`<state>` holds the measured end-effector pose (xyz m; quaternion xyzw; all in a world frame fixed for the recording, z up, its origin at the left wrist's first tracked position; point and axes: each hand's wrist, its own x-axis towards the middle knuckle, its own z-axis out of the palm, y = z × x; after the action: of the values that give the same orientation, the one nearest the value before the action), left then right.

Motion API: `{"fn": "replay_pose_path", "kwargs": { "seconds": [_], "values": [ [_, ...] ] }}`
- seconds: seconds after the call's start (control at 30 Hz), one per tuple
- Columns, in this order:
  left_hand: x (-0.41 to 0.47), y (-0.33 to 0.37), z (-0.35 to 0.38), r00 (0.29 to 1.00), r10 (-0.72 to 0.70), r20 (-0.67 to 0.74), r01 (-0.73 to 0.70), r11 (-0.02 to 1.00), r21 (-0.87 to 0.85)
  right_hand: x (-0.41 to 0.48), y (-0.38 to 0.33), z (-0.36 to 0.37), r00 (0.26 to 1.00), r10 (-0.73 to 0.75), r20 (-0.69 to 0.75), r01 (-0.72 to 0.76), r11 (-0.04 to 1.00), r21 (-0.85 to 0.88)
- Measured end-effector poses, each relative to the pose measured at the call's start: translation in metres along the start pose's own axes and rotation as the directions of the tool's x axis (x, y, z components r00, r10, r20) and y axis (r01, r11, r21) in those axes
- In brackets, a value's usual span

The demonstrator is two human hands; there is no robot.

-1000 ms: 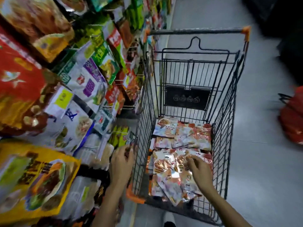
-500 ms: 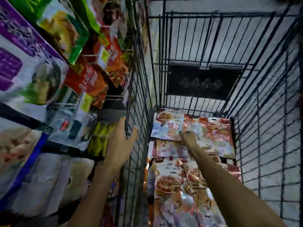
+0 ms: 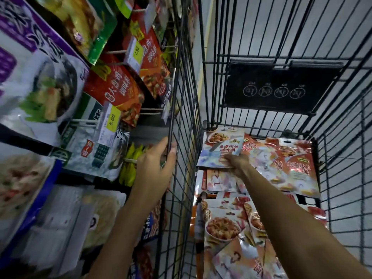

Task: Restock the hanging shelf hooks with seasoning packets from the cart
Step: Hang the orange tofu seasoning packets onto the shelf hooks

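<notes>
Black wire cart is standing beside the hanging hooks at left, the left hand curling its fingers round its side wall. At frame centre the right hand is pinching a glossy flat seasoning packet atop the far pile of pouches inside.

One cart and two hands: a left hand and a right hand. Two yellow price tags are legible. The cart's overlapping seasoning packets cannot be counted exactly.
</notes>
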<state>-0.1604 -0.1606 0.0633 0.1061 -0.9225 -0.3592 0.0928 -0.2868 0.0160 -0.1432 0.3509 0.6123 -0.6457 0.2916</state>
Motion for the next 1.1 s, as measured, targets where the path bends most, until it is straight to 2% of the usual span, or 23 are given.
{"fn": "replay_pose_path", "kwargs": {
  "seconds": [0.13,0.3,0.37,0.43,0.57,0.73,0.93,1.03,1.1],
  "values": [
    [0.000,0.001,-0.002,1.000,-0.011,0.021,0.010,1.000,0.022,-0.023,-0.005,-0.012,0.998,-0.003,0.060,-0.003,0.995,0.097],
    [0.000,0.010,-0.002,0.998,-0.058,-0.007,0.058,0.997,0.042,-0.079,0.005,-0.081,0.993,-0.067,0.094,0.044,0.973,0.229],
    [0.001,0.012,-0.002,0.997,-0.072,-0.015,0.073,0.996,0.053,-0.105,0.011,-0.110,0.985,-0.080,0.150,0.027,0.943,0.331],
    [0.001,0.013,-0.002,0.995,-0.095,-0.018,0.095,0.994,0.044,-0.125,0.019,-0.133,0.976,-0.068,0.205,-0.009,0.935,0.354],
    [0.002,0.011,0.000,0.993,-0.119,-0.014,0.120,0.992,0.041,-0.145,0.057,-0.156,0.964,0.015,0.267,-0.081,0.968,0.239],
    [0.001,0.009,0.001,0.988,-0.156,0.007,0.156,0.988,0.013,-0.147,0.098,-0.172,0.970,0.126,0.208,-0.152,0.981,0.117],
    [-0.001,0.007,0.002,0.992,-0.127,0.011,0.127,0.992,-0.017,-0.136,0.087,-0.163,0.968,0.183,0.170,-0.172,0.982,-0.076],
    [-0.001,0.006,0.002,0.992,-0.126,-0.002,0.126,0.992,0.017,-0.130,0.080,-0.158,0.977,0.168,0.130,-0.144,0.974,-0.177],
    [-0.001,0.007,0.002,0.994,-0.107,-0.022,0.108,0.992,0.067,-0.133,0.076,-0.159,0.979,0.164,0.122,-0.141,0.974,-0.176]
  ]
}}
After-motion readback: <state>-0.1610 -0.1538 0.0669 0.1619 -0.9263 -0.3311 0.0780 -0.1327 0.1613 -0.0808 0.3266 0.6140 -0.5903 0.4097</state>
